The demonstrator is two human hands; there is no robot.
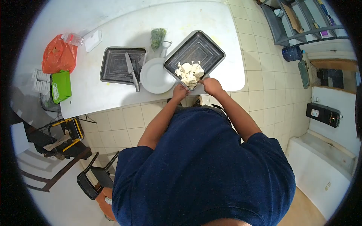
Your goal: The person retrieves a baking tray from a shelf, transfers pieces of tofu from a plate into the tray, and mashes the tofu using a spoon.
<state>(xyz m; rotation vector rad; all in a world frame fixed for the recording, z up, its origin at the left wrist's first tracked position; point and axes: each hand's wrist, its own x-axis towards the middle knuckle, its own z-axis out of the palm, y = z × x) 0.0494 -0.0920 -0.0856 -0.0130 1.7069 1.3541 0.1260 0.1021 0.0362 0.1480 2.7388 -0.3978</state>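
Note:
A dark baking tray sits at the table's near side, one corner pointing toward me. Pale, crumbly white pieces, perhaps cheese, are heaped in that near corner, some larger chunks among small crumbs. My left hand is closed on the tray's rim, just left of the corner. Closed too, my right hand grips the rim to the right of it, with the thumb side at the edge. The undersides of both hands are hidden. A white plate lies left of the tray, close to my left hand.
Farther left, a knife lies across a second dark tray. Green herbs and a metal-handled utensil lie behind the plate. A red bag, clear bottle and green bag occupy the table's left end.

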